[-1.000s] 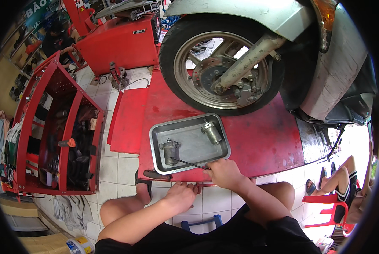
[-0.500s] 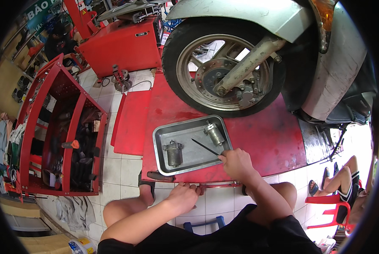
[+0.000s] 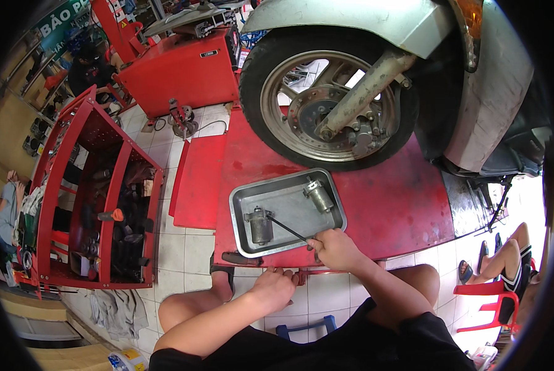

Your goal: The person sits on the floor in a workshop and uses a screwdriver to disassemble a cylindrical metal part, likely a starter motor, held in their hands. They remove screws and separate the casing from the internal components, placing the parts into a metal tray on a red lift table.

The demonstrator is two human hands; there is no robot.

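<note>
A red tool cart (image 3: 85, 204) stands at nine o'clock. The left hand (image 3: 277, 287) rests curled on the edge of the red lift platform (image 3: 388, 204), holding nothing. In the metal tray (image 3: 286, 238) lie two grey cylindrical parts (image 3: 259, 226). The right hand (image 3: 334, 247), at the tray's five o'clock corner, pinches a thin dark rod (image 3: 287, 228) whose tip touches the left part. The motorcycle wheel (image 3: 329, 96) stands at twelve.

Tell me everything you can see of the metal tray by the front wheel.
The metal tray is a shallow grey rectangular pan with rounded corners and a raised rim, dull and smudged inside. It lies flat, slightly askew, on the red lift platform below the scooter's front wheel. Two small cylindrical metal parts lie inside. The right hand rests at its near edge, holding a thin dark tool that reaches in.
</note>
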